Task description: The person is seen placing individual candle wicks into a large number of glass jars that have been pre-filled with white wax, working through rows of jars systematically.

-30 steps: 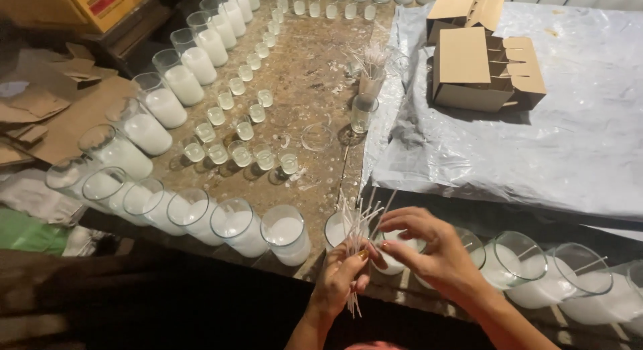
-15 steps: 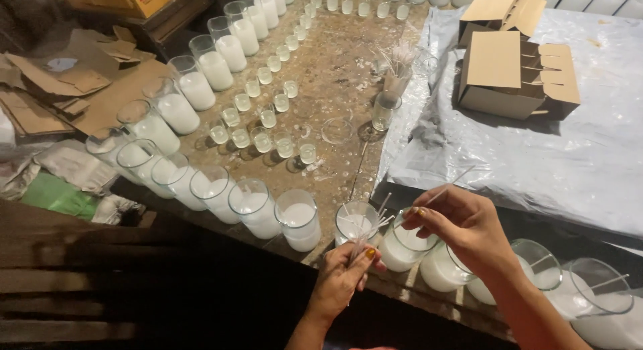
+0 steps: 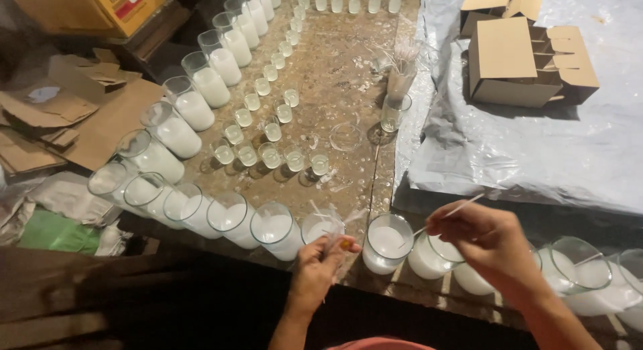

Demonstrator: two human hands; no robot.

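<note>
Pinching wick in right hand above glass | left hand gripping wick bundle

The bundle of wicks in the left hand is motion-blurred; the far-right glass is cut off by the edge.

Two hands: left hand, right hand; two cardboard boxes; one green bag.
</note>
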